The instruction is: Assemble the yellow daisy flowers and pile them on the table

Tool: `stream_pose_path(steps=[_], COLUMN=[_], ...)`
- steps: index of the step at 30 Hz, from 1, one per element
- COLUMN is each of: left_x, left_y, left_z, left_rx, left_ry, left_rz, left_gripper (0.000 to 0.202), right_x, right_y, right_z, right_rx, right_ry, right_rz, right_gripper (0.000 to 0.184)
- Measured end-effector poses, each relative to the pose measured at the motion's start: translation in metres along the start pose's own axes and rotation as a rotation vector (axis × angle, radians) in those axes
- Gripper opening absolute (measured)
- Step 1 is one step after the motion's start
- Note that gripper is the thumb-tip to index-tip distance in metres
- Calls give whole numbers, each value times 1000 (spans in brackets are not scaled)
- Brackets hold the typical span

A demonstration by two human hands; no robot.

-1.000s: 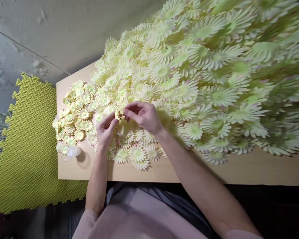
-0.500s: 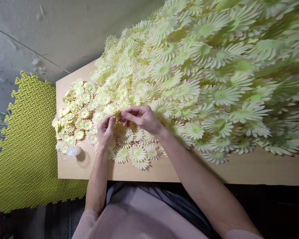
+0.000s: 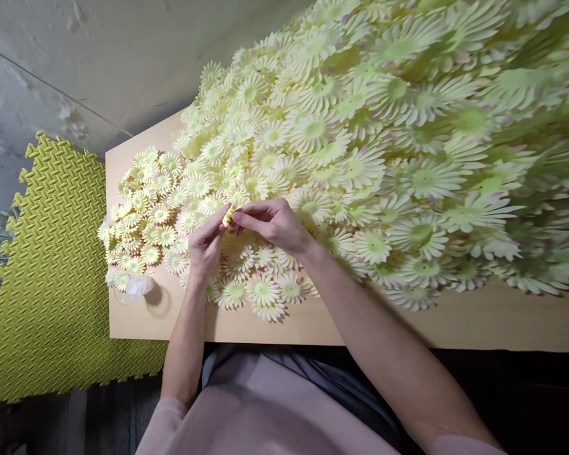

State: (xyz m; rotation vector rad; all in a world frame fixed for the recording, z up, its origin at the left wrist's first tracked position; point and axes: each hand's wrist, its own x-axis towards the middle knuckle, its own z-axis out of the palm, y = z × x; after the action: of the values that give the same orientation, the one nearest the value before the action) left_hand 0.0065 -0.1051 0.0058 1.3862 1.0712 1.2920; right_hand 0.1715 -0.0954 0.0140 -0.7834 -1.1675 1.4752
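Note:
Between the fingertips of both hands is a small pale-yellow artificial flower, seen edge-on and partly covered by fingers. My left hand pinches it from the left, thumb and forefinger together. From the right, my right hand grips its other side with bent fingers. Under and around the hands spreads a large heap of flat cream flower heads with light green centres. To the left of my left hand lies a cluster of smaller, fuller flowers with some pinkish petal tips.
A small clear container with something whitish stands near the left edge of the wooden table. Beside the table is a yellow-green interlocking foam mat. A stained wall rises behind.
My left hand has shifted slightly up and to the right, its fingers now stretched further along the flower. The flower has turned and shows more yellow. My right hand has barely moved.

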Motion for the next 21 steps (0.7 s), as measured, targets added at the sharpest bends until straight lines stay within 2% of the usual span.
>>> stream_pose_path(steps=[11, 14, 16, 19, 21], left_x=[0, 2, 3, 5, 5], left_y=[-7, -10, -13, -17, -19], left_z=[-5, -4, -4, -3, -3], left_rx=[-18, -56, -121, -243, -232], left_ry=[34, 55, 92, 142, 187], left_rz=[-80, -127, -157, -193, -223], left_gripper=[27, 28, 27, 27, 29], right_x=[1, 0, -1, -3, -2], right_y=[5, 8, 9, 2, -7], right_z=[0, 1, 2, 8, 21], right_rx=[79, 24, -107, -422, -606], right_ry=[24, 25, 96, 306, 304], right_rz=[24, 15, -69, -353, -527], right_gripper=[15, 17, 17, 12, 9])
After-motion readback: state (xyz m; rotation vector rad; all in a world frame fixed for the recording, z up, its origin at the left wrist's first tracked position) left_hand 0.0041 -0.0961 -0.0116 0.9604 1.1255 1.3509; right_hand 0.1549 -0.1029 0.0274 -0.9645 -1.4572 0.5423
